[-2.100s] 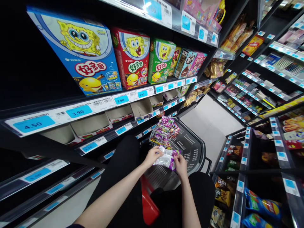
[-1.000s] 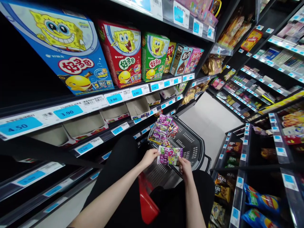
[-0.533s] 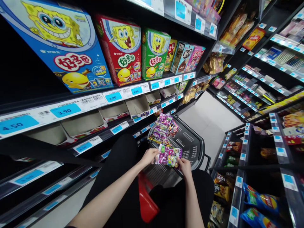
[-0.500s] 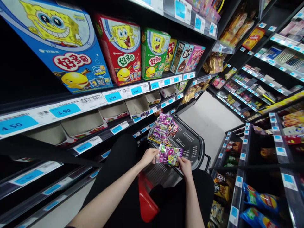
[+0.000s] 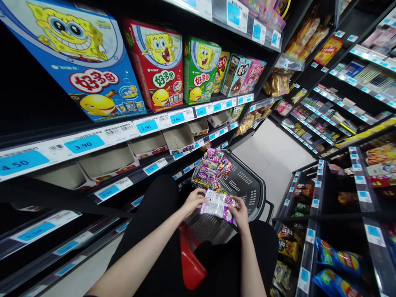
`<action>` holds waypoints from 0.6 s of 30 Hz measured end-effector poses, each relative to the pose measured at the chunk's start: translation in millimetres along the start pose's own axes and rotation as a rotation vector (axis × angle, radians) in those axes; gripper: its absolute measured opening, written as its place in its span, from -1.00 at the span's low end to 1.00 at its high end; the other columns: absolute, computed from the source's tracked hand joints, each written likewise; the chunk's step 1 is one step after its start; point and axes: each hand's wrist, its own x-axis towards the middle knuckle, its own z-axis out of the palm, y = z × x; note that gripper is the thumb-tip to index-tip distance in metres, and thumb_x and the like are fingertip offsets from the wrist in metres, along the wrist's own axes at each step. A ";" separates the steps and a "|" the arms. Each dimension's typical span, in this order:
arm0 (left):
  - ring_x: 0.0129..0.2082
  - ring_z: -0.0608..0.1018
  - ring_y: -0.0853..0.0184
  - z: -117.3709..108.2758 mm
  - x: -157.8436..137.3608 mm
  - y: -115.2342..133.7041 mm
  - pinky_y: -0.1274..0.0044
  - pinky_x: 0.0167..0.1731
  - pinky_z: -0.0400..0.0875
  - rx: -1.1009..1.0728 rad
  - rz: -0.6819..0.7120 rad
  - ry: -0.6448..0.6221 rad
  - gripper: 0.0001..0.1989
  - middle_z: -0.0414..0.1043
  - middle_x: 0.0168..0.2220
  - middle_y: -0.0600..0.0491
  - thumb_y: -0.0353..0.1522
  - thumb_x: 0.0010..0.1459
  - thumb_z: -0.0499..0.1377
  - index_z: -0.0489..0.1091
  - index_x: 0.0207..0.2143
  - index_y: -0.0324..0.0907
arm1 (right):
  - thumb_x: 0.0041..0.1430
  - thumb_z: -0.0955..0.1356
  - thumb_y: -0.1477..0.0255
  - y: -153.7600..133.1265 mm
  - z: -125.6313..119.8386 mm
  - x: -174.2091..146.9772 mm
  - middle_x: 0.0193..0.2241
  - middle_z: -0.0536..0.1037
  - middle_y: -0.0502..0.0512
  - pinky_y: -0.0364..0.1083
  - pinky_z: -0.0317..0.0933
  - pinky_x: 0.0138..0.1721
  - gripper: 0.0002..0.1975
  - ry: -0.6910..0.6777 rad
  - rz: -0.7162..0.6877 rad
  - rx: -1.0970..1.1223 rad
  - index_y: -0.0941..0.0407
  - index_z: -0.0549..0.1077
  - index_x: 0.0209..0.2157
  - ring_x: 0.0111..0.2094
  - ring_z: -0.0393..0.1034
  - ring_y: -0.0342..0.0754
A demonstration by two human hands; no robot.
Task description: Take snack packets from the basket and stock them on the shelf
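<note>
Head view, left to right: big blue SpongeBob box [image 5: 93, 78], then some open cardboard trays [image 5: 177, 138] lower down. Next the left hand [image 5: 192, 200], thumb and fingers pinching one end of a purple-and-silver snack packet [image 5: 218, 203], shiny side up over the grey shopping basket [image 5: 262, 181], just beside a heap of purple packets [image 5: 213, 169]. Right hand [image 5: 239, 212] pinches the other end. IMO grip only the ends, lightly, and tilt it a bit so glare doesn't hide the print.
</note>
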 end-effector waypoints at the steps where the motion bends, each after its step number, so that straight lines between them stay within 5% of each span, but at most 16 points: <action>1: -0.67 0.33 0.50 0.3 1.0 -1.0 0.66 -0.65 0.14 0.020 0.007 0.003 -0.67 0.30 -0.66 0.19 -0.35 -0.35 0.30 0.33 -0.43 -0.22 | -0.23 0.43 0.34 2.6 1.5 1.1 -0.50 0.53 0.03 -0.11 0.27 -0.43 -0.45 0.019 0.008 0.012 0.13 0.32 -0.12 -0.50 0.39 -0.07; 5: -0.70 0.28 0.50 -0.3 6.0 -3.3 0.62 -0.64 0.11 0.105 0.080 0.048 -0.76 0.26 -0.71 0.17 -0.30 -0.33 0.28 0.34 -0.60 -0.26 | -0.25 0.41 0.31 10.1 10.1 6.2 -0.58 0.48 -0.01 -0.13 0.22 -0.50 -0.48 0.165 0.002 -0.120 0.16 0.35 -0.17 -0.57 0.35 -0.09; 9: -0.60 0.32 0.44 -5.1 8.1 -0.1 0.59 -0.52 0.16 0.145 0.182 0.108 -0.82 0.30 -0.67 0.16 -0.31 -0.28 0.25 0.34 -0.63 -0.23 | -0.14 0.35 0.22 4.5 16.0 6.6 -0.68 0.42 -0.02 -0.18 0.10 -0.55 -0.74 0.207 -0.048 -0.474 0.16 0.44 -0.53 -0.61 0.26 -0.12; 14: -0.54 0.31 0.41 -10.4 8.8 1.0 0.58 -0.45 0.17 0.412 0.372 0.180 -0.86 0.25 -0.65 0.17 -0.32 -0.21 0.22 0.37 -0.62 -0.21 | -0.07 0.30 0.12 -8.3 13.3 -2.1 -0.77 0.32 -0.08 -0.21 -0.01 -0.59 -0.66 0.216 -0.143 -0.671 0.11 0.46 -0.60 -0.67 0.15 -0.17; 18: -0.67 0.30 0.45 -8.1 7.5 -0.1 0.57 -0.54 0.21 0.248 0.230 0.058 -0.80 0.20 -0.73 0.20 -0.25 -0.13 0.17 0.34 -0.54 -0.22 | -0.05 0.29 0.11 -7.6 12.0 -5.6 -0.76 0.33 -0.07 -0.21 0.04 -0.57 -0.64 0.176 -0.156 -0.550 0.12 0.48 -0.58 -0.66 0.17 -0.18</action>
